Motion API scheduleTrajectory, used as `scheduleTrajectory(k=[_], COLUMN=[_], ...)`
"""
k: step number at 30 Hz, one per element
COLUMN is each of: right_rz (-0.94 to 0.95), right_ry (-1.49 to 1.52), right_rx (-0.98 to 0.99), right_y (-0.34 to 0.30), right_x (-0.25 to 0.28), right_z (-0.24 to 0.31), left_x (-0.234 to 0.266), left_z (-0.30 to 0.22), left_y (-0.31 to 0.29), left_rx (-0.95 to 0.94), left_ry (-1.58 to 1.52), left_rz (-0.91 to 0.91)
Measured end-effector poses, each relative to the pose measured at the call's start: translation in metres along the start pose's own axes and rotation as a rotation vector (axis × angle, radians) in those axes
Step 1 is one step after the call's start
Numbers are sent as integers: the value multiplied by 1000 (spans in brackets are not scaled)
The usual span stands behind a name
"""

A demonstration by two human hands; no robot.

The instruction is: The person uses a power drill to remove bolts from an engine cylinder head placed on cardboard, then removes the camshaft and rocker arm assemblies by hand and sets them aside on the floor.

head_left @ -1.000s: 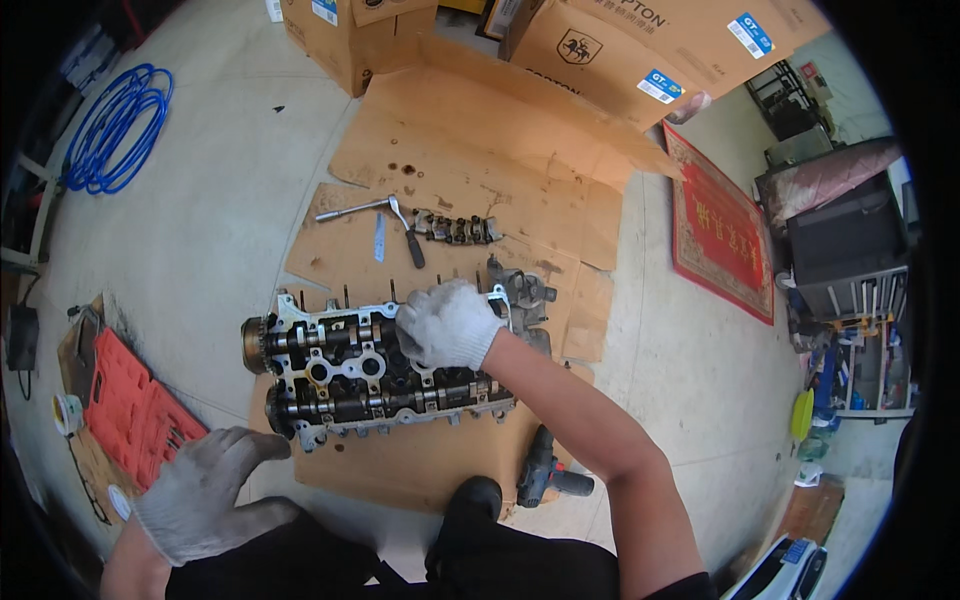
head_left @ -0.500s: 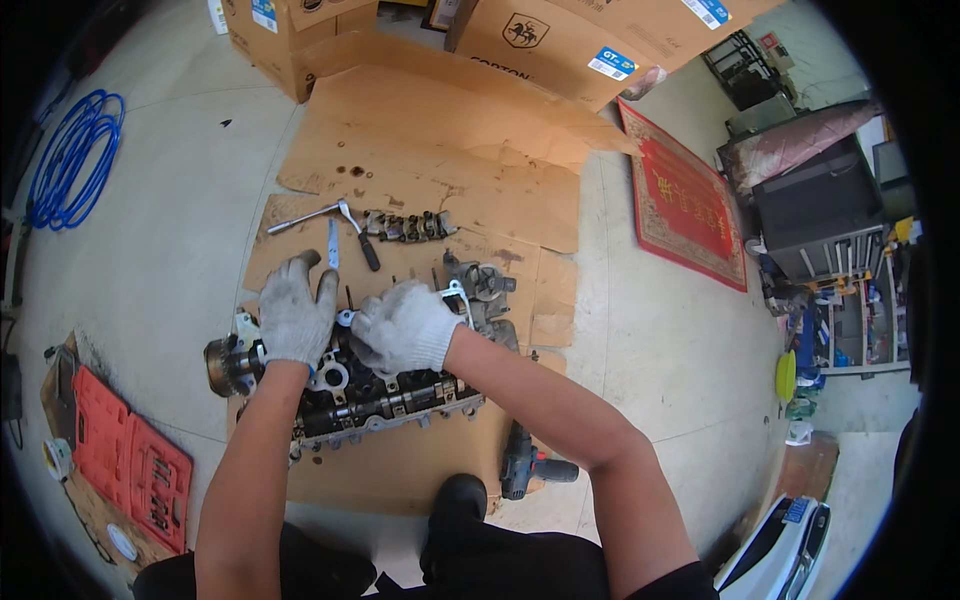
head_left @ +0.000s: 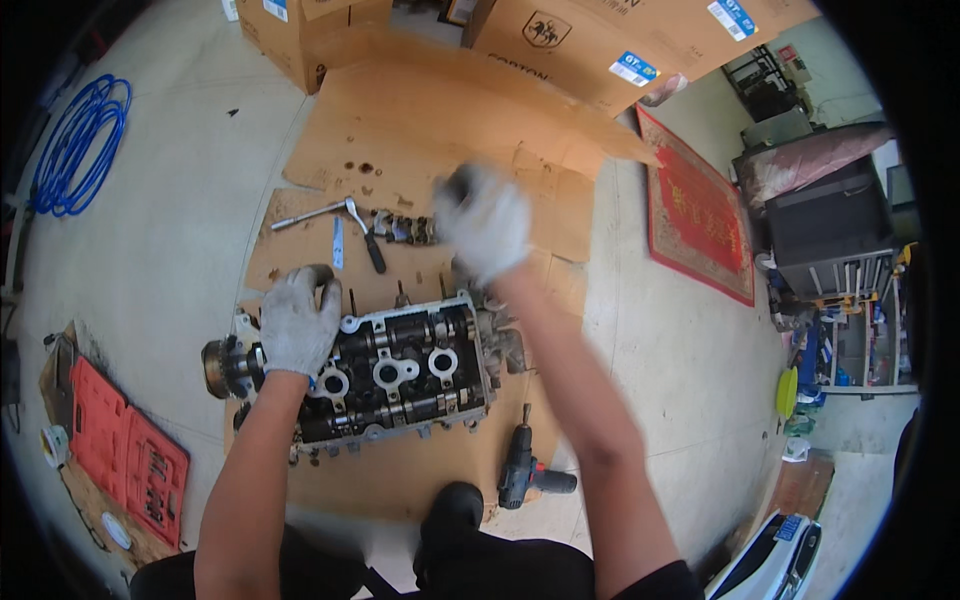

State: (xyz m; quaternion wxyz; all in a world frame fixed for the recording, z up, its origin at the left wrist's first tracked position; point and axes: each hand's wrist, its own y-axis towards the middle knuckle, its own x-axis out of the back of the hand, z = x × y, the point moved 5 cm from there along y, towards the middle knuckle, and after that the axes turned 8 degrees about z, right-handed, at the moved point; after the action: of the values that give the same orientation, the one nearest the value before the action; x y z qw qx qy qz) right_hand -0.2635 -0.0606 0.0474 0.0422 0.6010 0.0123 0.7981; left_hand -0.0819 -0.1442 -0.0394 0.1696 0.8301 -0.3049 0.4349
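Observation:
A cylinder head (head_left: 420, 402) lies on the brown cardboard, its camshafts and round openings facing up. My left hand (head_left: 298, 325), in a grey work glove, rests on its left end, fingers toward the far edge and the thumb a little apart. Beyond the cylinder head's far right corner, my gloved right hand (head_left: 485, 220) hovers over the cardboard, blurred by motion. Its fingers are smeared, so whether they hold anything does not show. Just left of it is a row of metal camshaft caps (head_left: 402, 227), partly covered by the hand.
A ratchet wrench (head_left: 352, 210) and a thin flat metal strip (head_left: 338, 243) lie past the cylinder head. A cordless drill (head_left: 520, 465) lies near right. Cardboard boxes (head_left: 560, 55) stand at the back, a red toolcase (head_left: 125, 450) at left, with a blue hose coil (head_left: 80, 145) beyond.
My right hand has swung away from the middle of the cylinder head, up and to the right, uncovering its openings. My left hand stays at the left end, thumb nearer the fingers.

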Motion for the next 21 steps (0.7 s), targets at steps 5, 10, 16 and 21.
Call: scheduleTrajectory(k=[5,10,16,21], right_rz=[16,160,400,409], right_ry=[60,143,46,-101], right_rx=[-134,-657,-532,-383], right_y=[25,-14,-4,7], right_x=[8,-27,-84,-120], right_z=[-10,-147,-204,-224], left_x=[-5,-7,-4,-3], left_z=[22,4,8,3], left_y=[-1,0,1,3], left_rx=[97,97,146,180], left_ry=[29,8,29,13], left_rz=[57,113,135,156])
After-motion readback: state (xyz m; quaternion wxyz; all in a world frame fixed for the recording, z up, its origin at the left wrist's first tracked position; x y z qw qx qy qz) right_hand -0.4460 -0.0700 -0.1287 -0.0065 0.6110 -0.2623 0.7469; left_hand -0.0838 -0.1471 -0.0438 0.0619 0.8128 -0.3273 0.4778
